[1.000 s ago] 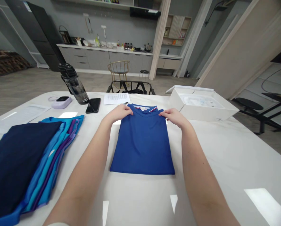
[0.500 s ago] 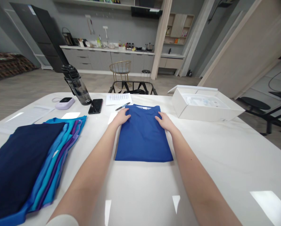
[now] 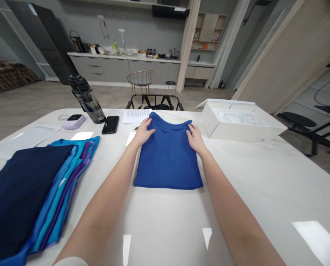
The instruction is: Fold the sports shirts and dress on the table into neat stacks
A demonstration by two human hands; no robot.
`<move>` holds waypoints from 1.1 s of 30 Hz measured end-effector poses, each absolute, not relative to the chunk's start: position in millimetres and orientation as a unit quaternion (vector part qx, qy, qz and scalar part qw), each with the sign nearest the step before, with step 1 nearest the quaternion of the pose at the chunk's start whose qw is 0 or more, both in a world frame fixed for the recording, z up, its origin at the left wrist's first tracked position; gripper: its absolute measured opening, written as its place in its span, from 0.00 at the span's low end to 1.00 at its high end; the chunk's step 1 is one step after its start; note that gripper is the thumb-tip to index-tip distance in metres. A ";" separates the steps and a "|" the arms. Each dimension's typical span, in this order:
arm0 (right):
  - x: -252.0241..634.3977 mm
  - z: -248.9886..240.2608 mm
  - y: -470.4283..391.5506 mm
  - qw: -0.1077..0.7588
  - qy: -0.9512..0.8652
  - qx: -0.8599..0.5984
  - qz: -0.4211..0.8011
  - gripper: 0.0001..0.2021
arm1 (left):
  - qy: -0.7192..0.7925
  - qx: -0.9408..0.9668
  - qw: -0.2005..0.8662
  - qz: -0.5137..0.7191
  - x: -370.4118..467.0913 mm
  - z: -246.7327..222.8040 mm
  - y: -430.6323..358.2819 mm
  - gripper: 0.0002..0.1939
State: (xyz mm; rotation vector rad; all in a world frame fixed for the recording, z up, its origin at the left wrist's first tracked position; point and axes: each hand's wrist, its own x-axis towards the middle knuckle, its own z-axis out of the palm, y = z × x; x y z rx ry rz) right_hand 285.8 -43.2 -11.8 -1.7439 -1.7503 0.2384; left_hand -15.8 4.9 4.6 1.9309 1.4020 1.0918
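Observation:
A folded blue garment point(image 3: 169, 159) lies in the middle of the white table point(image 3: 165, 218), its far edge raised and sagging between my hands. My left hand point(image 3: 144, 132) grips its far left corner, thumb on top of the cloth. The far right corner is in my right hand point(image 3: 195, 137), whose fingers are curled over the side. To the left, a stack of folded clothes has a dark navy piece point(image 3: 26, 192) on top, with blue, teal and purple layers point(image 3: 68, 188) showing along its right side.
Behind the stack are papers point(image 3: 29, 138), a lilac device point(image 3: 73, 122), a phone point(image 3: 110, 125) and a tilted-looking bottle point(image 3: 89, 103). A printed sheet point(image 3: 136, 115) lies beyond the garment. An open white box point(image 3: 237, 125) stands at the back right.
The garment's far edge has risen off the table, and its collar and label are no longer visible. Both hands have closed on the corners and moved slightly up.

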 end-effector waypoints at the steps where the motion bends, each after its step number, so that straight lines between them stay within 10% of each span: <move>1: 285.9 -12.0 -43.8 0.324 -0.664 -0.668 0.087 0.27 | 0.514 0.717 0.258 0.394 -15.1 2.8 4.6 0.38; 20: 209.6 -17.7 -76.7 0.087 -0.755 -0.646 0.071 0.29 | 0.528 0.842 0.049 0.099 49.8 -26.4 -50.6 0.31; 33: 209.4 -23.1 -71.8 0.071 -0.734 -0.673 0.055 0.30 | 0.530 0.845 0.043 0.061 49.1 -24.6 -57.3 0.32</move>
